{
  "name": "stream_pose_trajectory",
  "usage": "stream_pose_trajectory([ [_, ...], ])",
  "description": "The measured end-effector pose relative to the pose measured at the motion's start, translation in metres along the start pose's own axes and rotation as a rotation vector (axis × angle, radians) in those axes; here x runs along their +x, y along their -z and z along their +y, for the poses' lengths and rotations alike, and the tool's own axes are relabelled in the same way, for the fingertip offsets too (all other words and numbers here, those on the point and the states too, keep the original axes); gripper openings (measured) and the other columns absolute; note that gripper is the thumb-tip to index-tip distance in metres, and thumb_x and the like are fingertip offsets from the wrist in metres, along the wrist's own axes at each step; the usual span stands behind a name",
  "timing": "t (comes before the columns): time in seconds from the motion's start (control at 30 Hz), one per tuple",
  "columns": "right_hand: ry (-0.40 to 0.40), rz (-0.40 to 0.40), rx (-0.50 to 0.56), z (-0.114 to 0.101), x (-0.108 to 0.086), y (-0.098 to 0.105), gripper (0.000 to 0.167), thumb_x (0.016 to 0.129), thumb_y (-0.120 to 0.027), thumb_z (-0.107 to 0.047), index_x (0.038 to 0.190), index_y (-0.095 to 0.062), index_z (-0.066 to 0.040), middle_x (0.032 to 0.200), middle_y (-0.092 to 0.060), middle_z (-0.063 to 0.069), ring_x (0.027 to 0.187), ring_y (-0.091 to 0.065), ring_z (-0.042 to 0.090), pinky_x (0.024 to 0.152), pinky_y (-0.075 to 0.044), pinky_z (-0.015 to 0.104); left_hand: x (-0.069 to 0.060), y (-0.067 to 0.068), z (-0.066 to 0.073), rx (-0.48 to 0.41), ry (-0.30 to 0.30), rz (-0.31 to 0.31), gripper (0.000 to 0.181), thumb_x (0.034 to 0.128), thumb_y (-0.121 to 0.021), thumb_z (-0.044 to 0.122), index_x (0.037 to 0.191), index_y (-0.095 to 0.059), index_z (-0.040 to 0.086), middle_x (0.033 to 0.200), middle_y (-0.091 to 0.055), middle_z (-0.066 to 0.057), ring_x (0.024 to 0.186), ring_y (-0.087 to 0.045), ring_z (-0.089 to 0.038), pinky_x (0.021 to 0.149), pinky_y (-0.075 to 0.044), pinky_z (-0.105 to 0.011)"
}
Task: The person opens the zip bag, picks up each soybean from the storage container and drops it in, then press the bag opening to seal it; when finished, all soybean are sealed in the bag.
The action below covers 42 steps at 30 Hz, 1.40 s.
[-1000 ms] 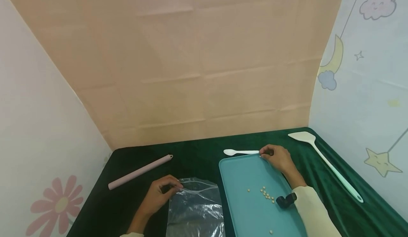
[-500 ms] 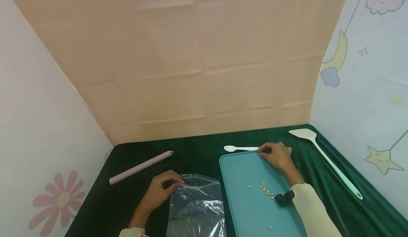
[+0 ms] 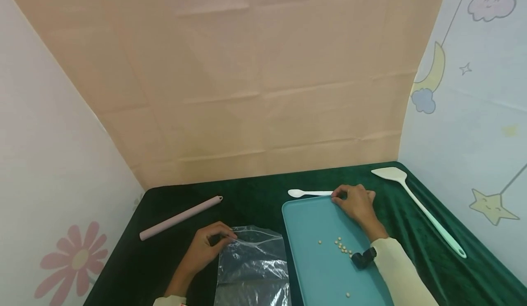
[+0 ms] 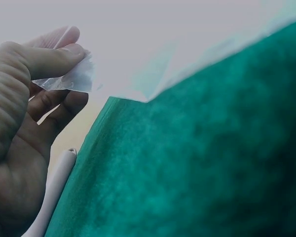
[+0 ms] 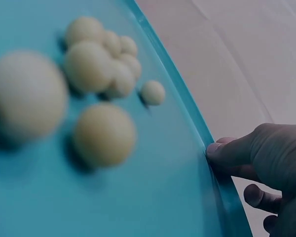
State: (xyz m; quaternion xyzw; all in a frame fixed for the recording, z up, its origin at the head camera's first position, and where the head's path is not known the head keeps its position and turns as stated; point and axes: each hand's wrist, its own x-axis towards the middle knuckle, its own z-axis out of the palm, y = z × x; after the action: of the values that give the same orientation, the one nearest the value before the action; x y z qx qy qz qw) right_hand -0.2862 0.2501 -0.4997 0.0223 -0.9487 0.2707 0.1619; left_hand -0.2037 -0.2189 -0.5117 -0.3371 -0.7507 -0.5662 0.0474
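My left hand pinches the upper left corner of a clear zip bag, between thumb and forefinger. The bag's mouth, at its far end, stands slightly parted. In the left wrist view, the bag's corner shows between thumb and fingers. My right hand pinches the far rim of a blue tray, thumb on the inner side in the right wrist view. Several small cream balls lie on the tray, most in a loose cluster. The bag lies left of the tray.
A white spoon lies just behind the tray, its handle end hidden by my right hand. A pink rod lies at the left of the green cloth. A pale spatula lies at the right, near the wall.
My right hand has shifted slightly left along the tray's far rim. My left hand keeps its hold on the bag's corner. The balls stay on the tray.
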Motion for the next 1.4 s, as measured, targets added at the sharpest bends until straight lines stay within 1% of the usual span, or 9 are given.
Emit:
stream_pose_trajectory([
  [0.2, 0.001, -0.007, 0.008, 0.0, 0.001, 0.0, 0.005, 0.087, -0.079, -0.02, 0.089, -0.074, -0.019, 0.084, -0.07, 0.0, 0.096, -0.053, 0.033, 0.084, -0.02, 0.062, -0.001, 0.0, 0.002, 0.014, 0.057, 0.007, 0.015, 0.0947, -0.069, 0.006, 0.107, -0.074, 0.013, 0.105, -0.07, -0.004, 0.104, -0.065, -0.023, 0.091, -0.051, -0.035],
  [0.33, -0.02, -0.02, 0.04, -0.001, 0.001, 0.002, 0.005, 0.088, -0.078, -0.022, 0.091, -0.074, -0.019, 0.085, -0.071, 0.001, 0.095, -0.055, 0.032, 0.081, -0.021, 0.059, 0.0, 0.0, 0.004, 0.007, 0.054, 0.006, 0.016, 0.0948, -0.069, 0.005, 0.108, -0.073, 0.012, 0.106, -0.07, -0.005, 0.103, -0.065, -0.024, 0.09, -0.051, -0.035],
  [0.57, -0.086, -0.035, 0.105, -0.004, 0.002, 0.01, 0.009, 0.093, -0.073, -0.026, 0.096, -0.073, -0.018, 0.092, -0.072, 0.005, 0.084, -0.059, 0.027, 0.075, -0.023, 0.05, 0.0, 0.001, 0.004, -0.005, 0.037, 0.001, 0.019, 0.0947, -0.067, 0.001, 0.11, -0.073, 0.011, 0.106, -0.07, -0.007, 0.102, -0.065, -0.024, 0.09, -0.051, -0.035],
  [0.77, -0.092, -0.036, 0.142, -0.008, 0.003, 0.016, 0.013, 0.095, -0.071, -0.029, 0.098, -0.073, -0.017, 0.096, -0.072, 0.006, 0.084, -0.06, 0.027, 0.075, -0.023, 0.048, 0.0, 0.0, 0.003, 0.009, 0.044, 0.01, 0.016, 0.0945, -0.069, 0.003, 0.108, -0.073, 0.011, 0.105, -0.07, -0.006, 0.101, -0.065, -0.024, 0.086, -0.052, -0.035],
  [0.87, -0.095, -0.033, 0.169, -0.01, 0.002, 0.019, 0.014, 0.095, -0.071, -0.031, 0.1, -0.073, -0.017, 0.099, -0.072, 0.006, 0.089, -0.061, 0.029, 0.078, -0.024, 0.049, -0.001, 0.0, 0.002, 0.016, 0.065, 0.01, 0.015, 0.0943, -0.07, 0.007, 0.108, -0.073, 0.013, 0.105, -0.07, -0.004, 0.101, -0.066, -0.023, 0.087, -0.053, -0.035],
  [1.0, -0.102, -0.019, 0.238, -0.015, 0.002, 0.024, 0.019, 0.095, -0.071, -0.034, 0.102, -0.072, -0.016, 0.104, -0.072, 0.008, 0.096, -0.062, 0.031, 0.087, -0.026, 0.058, -0.002, -0.001, 0.002, 0.021, 0.084, 0.004, 0.015, 0.0944, -0.07, 0.011, 0.109, -0.073, 0.013, 0.106, -0.07, -0.003, 0.102, -0.066, -0.023, 0.089, -0.052, -0.035],
  [1.1, -0.114, -0.014, 0.275, -0.02, 0.002, 0.027, 0.021, 0.095, -0.071, -0.035, 0.104, -0.073, -0.016, 0.106, -0.072, 0.008, 0.098, -0.059, 0.031, 0.093, -0.025, 0.063, -0.001, -0.001, 0.003, 0.018, 0.079, 0.001, 0.015, 0.0948, -0.07, 0.011, 0.109, -0.073, 0.012, 0.106, -0.07, -0.004, 0.102, -0.065, -0.024, 0.088, -0.052, -0.036],
  [1.23, -0.128, -0.021, 0.304, -0.026, 0.002, 0.029, 0.023, 0.095, -0.071, -0.035, 0.107, -0.072, -0.016, 0.11, -0.07, 0.008, 0.1, -0.056, 0.029, 0.091, -0.033, 0.057, -0.001, -0.001, 0.004, 0.008, 0.058, -0.001, 0.015, 0.0948, -0.069, 0.006, 0.109, -0.073, 0.009, 0.106, -0.069, -0.006, 0.101, -0.065, -0.023, 0.085, -0.053, -0.036],
  [1.4, -0.113, -0.026, 0.351, -0.034, 0.001, 0.031, 0.026, 0.095, -0.07, -0.038, 0.109, -0.072, -0.016, 0.113, -0.068, 0.008, 0.105, -0.057, 0.029, 0.086, -0.045, 0.048, -0.001, -0.001, 0.007, -0.007, 0.045, -0.001, 0.017, 0.0947, -0.067, 0.001, 0.11, -0.072, 0.006, 0.107, -0.069, -0.008, 0.1, -0.065, -0.023, 0.082, -0.054, -0.035],
])
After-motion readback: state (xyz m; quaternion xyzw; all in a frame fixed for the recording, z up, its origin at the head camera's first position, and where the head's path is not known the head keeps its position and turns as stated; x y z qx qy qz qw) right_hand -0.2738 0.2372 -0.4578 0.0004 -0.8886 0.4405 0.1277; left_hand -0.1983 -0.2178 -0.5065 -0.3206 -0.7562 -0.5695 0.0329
